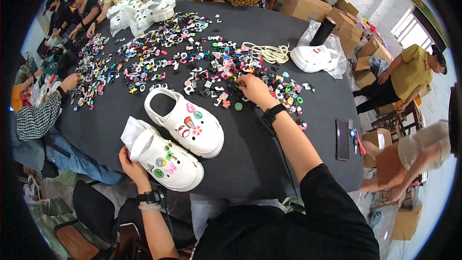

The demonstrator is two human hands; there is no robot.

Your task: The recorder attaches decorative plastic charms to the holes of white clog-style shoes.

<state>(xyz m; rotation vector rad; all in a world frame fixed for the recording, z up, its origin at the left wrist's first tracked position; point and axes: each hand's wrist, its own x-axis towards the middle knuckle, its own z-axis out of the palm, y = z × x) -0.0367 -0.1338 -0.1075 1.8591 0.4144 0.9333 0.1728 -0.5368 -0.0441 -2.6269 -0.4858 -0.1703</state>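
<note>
My left hand (134, 166) grips the heel side of a white clog (166, 156) near the table's front edge. Colourful shoe charms sit on its upper, among them a palm tree and a pink butterfly; white paper (131, 132) pokes out of its opening. Against it, on the far side, lies a second white clog (195, 127), also decorated with charms. My right hand (255, 90) reaches into the near edge of a wide heap of loose shoe charms (211, 74), fingertips pinched together. What they hold is too small to make out. A green round charm (238, 106) lies just below that hand.
At right on the dark table (269, 149) are a phone (342, 139), a white clog (313, 58), a black bottle (323, 31) and a cream cord (269, 53). More white clogs (142, 14) pile up at the far left. Several people sit around; one person (409, 74) stands right, near cardboard boxes (305, 5).
</note>
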